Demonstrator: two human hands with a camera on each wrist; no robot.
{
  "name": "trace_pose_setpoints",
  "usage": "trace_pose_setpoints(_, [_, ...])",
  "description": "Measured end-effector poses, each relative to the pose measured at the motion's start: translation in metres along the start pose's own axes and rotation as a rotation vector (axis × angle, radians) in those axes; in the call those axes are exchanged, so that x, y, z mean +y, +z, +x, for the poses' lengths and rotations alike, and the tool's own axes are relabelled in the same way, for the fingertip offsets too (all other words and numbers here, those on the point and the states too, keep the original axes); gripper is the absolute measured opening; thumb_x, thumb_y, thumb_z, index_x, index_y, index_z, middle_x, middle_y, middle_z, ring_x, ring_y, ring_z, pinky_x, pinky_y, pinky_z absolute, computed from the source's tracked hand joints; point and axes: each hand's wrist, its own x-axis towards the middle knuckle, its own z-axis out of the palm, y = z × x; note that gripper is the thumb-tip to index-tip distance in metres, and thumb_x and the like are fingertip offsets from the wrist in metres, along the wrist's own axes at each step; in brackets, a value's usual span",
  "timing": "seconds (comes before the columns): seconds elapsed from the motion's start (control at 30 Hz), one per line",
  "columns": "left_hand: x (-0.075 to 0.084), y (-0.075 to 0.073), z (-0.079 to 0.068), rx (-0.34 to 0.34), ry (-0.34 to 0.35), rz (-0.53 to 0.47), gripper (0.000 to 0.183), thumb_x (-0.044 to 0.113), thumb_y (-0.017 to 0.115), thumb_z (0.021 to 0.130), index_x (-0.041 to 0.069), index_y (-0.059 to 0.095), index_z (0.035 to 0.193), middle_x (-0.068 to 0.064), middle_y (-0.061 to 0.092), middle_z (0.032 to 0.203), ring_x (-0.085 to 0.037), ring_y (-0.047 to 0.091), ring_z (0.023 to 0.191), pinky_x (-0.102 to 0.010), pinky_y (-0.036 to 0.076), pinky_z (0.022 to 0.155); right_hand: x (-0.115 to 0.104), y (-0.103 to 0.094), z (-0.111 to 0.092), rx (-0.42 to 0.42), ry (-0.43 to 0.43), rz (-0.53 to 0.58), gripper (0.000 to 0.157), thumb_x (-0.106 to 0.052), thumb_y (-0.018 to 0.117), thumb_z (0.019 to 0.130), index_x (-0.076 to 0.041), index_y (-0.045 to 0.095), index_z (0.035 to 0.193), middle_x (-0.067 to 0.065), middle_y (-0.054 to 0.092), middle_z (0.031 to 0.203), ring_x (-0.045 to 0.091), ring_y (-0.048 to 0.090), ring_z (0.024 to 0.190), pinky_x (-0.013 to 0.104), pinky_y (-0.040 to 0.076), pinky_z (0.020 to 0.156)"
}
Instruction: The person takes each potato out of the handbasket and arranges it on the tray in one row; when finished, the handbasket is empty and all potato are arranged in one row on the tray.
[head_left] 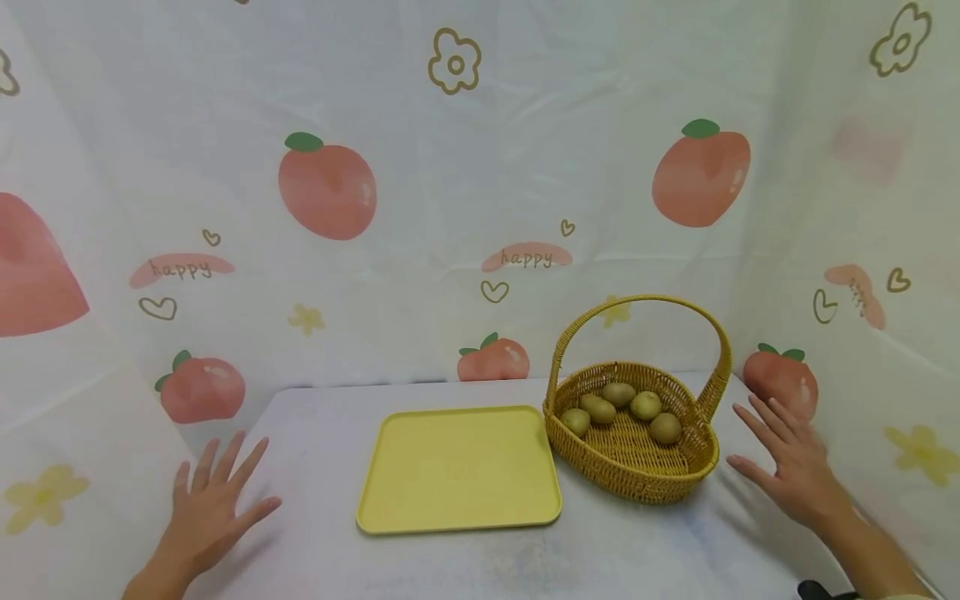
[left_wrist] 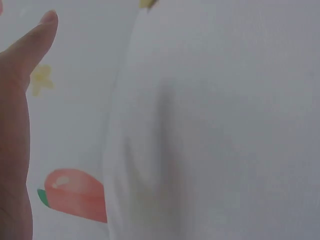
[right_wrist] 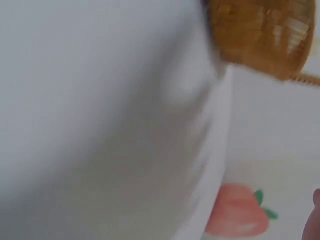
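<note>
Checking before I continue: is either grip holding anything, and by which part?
Nothing is held. The left grip and right grip are both open, the right one beside the basket.

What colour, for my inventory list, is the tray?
The tray is plain pale yellow; it shows best in the head view.

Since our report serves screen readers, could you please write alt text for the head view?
A yellow tray and, to its right, a handled wicker basket holding several potatoes sit on a white table. A person's left hand and right hand, empty and spread open, flank them. Behind hangs a white backdrop printed with peaches.
</note>
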Motion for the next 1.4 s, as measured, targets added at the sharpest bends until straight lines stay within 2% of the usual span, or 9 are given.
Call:
trace_pose_setpoints(0.13, [0.009, -0.006, 0.006, 0.055, 0.026, -0.043, 0.090, 0.047, 0.067, 0.084, 0.027, 0.018, 0.157, -0.017, 0.014, 0.159, -0.046, 0.003, 0.143, -0.069, -0.009, 0.108, -0.018, 0.001, 0.011, 0.068, -0.048, 0.083, 0.075, -0.039, 0.075, 0.081, -0.005, 0.049, 0.142, 0.010, 0.038, 0.152, 0.017, 0.019, 0.145, 0.027, 0.009, 0.117])
trace_pose_setpoints(0.37, [0.028, -0.025, 0.024, 0.154, 0.100, -0.180, 0.088, 0.039, 0.073, 0.080, 0.020, 0.030, 0.154, -0.020, 0.023, 0.156, -0.044, 0.012, 0.143, -0.064, 0.000, 0.112, -0.046, 0.003, 0.038, 0.122, -0.078, 0.147, 0.072, -0.046, 0.071, 0.085, -0.002, 0.053, 0.138, 0.018, 0.049, 0.142, 0.015, 0.031, 0.140, 0.020, 0.015, 0.115])
trace_pose_setpoints(0.57, [0.052, -0.036, 0.038, 0.176, 0.107, -0.303, 0.080, 0.029, 0.076, 0.078, 0.015, 0.041, 0.149, -0.019, 0.029, 0.154, -0.040, 0.018, 0.142, -0.057, 0.005, 0.116, -0.066, 0.010, 0.074, 0.112, -0.049, 0.143, 0.062, -0.013, 0.080, 0.075, -0.004, 0.058, 0.132, 0.017, 0.059, 0.128, 0.018, 0.048, 0.126, 0.011, 0.023, 0.107])
trace_pose_setpoints(0.63, [0.062, -0.036, 0.042, 0.155, 0.079, -0.365, 0.076, 0.024, 0.076, 0.079, 0.016, 0.043, 0.148, -0.017, 0.028, 0.155, -0.041, 0.020, 0.140, -0.063, 0.010, 0.113, -0.070, 0.014, 0.086, 0.070, -0.014, 0.137, 0.060, -0.007, 0.080, 0.074, -0.004, 0.059, 0.130, 0.016, 0.061, 0.126, 0.026, 0.052, 0.121, 0.015, 0.030, 0.106])
trace_pose_setpoints(0.73, [0.075, -0.033, 0.046, 0.120, 0.033, -0.459, 0.072, 0.020, 0.075, 0.082, 0.018, 0.044, 0.147, -0.013, 0.029, 0.156, -0.042, 0.024, 0.138, -0.073, 0.018, 0.104, -0.071, 0.021, 0.105, -0.007, 0.041, 0.154, 0.053, -0.007, 0.078, 0.079, -0.004, 0.059, 0.129, 0.017, 0.061, 0.124, 0.038, 0.054, 0.115, 0.038, 0.043, 0.103])
trace_pose_setpoints(0.83, [0.086, -0.027, 0.049, 0.104, 0.013, -0.537, 0.068, 0.018, 0.075, 0.083, 0.019, 0.047, 0.145, -0.011, 0.034, 0.154, -0.040, 0.028, 0.137, -0.076, 0.026, 0.097, -0.070, 0.029, 0.121, -0.113, 0.111, 0.200, 0.047, -0.013, 0.072, 0.088, -0.003, 0.057, 0.130, 0.020, 0.059, 0.126, 0.040, 0.054, 0.114, 0.061, 0.043, 0.092])
trace_pose_setpoints(1.03, [0.100, -0.007, 0.050, 0.100, 0.017, -0.628, 0.060, 0.014, 0.076, 0.083, 0.016, 0.054, 0.139, -0.010, 0.042, 0.149, -0.029, 0.035, 0.136, -0.067, 0.034, 0.099, -0.062, 0.043, 0.148, -0.330, 0.228, 0.267, 0.046, -0.024, 0.063, 0.096, -0.002, 0.053, 0.136, 0.022, 0.056, 0.132, 0.042, 0.052, 0.117, 0.063, 0.041, 0.095])
trace_pose_setpoints(1.23, [0.112, 0.017, 0.046, 0.032, -0.020, -0.728, 0.064, 0.012, 0.075, 0.084, 0.016, 0.049, 0.142, -0.008, 0.039, 0.151, -0.029, 0.037, 0.135, -0.021, 0.039, 0.104, -0.049, 0.062, 0.163, -0.501, 0.257, 0.292, 0.043, -0.012, 0.061, 0.094, 0.003, 0.053, 0.134, 0.028, 0.054, 0.130, 0.048, 0.049, 0.119, 0.061, 0.043, 0.093])
trace_pose_setpoints(1.4, [0.114, 0.036, 0.045, -0.077, -0.119, -0.831, 0.075, 0.014, 0.075, 0.085, 0.017, 0.037, 0.149, -0.012, 0.034, 0.153, -0.036, 0.036, 0.135, -0.047, 0.041, 0.105, -0.041, 0.078, 0.166, -0.582, 0.273, 0.310, 0.041, -0.004, 0.059, 0.094, 0.008, 0.052, 0.132, 0.030, 0.053, 0.130, 0.050, 0.049, 0.117, 0.060, 0.045, 0.092])
